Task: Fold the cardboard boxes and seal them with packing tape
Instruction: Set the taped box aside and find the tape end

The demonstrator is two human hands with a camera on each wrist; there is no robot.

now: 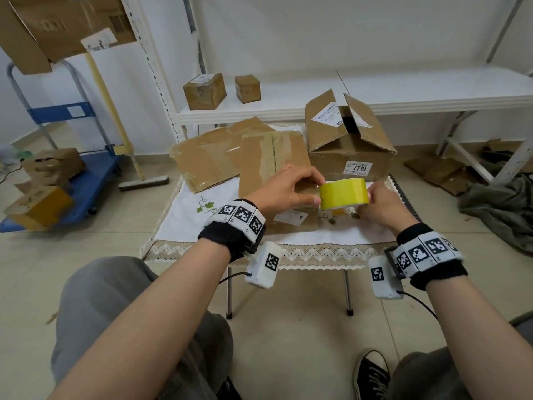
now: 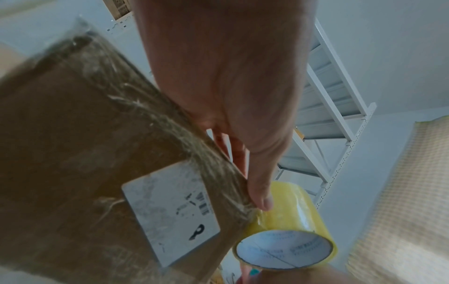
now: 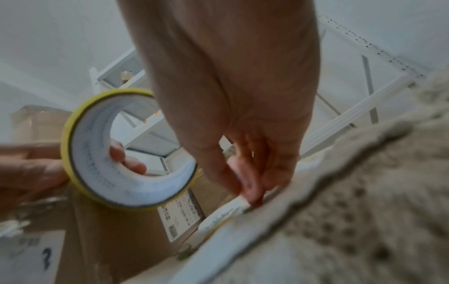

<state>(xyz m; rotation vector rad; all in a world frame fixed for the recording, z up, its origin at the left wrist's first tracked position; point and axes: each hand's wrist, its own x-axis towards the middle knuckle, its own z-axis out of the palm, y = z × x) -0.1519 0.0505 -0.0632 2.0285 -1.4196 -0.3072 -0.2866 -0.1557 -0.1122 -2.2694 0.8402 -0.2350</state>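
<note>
Left hand grips the yellow tape roll, fingers hooked through its core and thumb on the outside. Right hand has curled fingers at the roll's far side; whether they pinch the loose end cannot be told. The roll is held above the flattened box near the table's front edge. Judgement: free the tape end squarely, keep the roll steady, and pull without twisting.

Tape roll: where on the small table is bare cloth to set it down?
Bare tablecloth lies left of the flat cardboard, up to the near lace edge. A smaller patch lies under the right hand. The far side is crowded: flattened sheets and the open box.
</note>
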